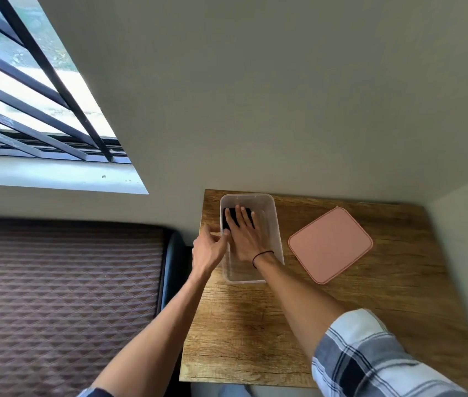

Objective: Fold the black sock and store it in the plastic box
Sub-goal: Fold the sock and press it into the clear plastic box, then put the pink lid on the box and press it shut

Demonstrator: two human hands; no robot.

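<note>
A clear plastic box [270, 213] stands open near the back left corner of a wooden table [255, 325], close to the wall. Inside it, at the far end, lies the black sock [230, 217], folded into a small dark bundle. The right hand [243, 233] reaches down into the box with fingers spread flat, pressing on top of the sock and covering most of it (only the left part and a sliver between the fingers show); it is open, not clamped around anything. A thin black band [261, 257] circles that wrist. The left hand [208, 249] sits at the box's left wall, fingers curled at the rim; whether it really pinches the rim I cannot tell. A pink lid [330, 245] lies flat on the table just to the right of the box, apart from it. Left of the table is a quilted brown mattress [63, 296], and above it a barred window [26, 90]. A plaid sleeve [370, 356] covers the right upper arm
</note>
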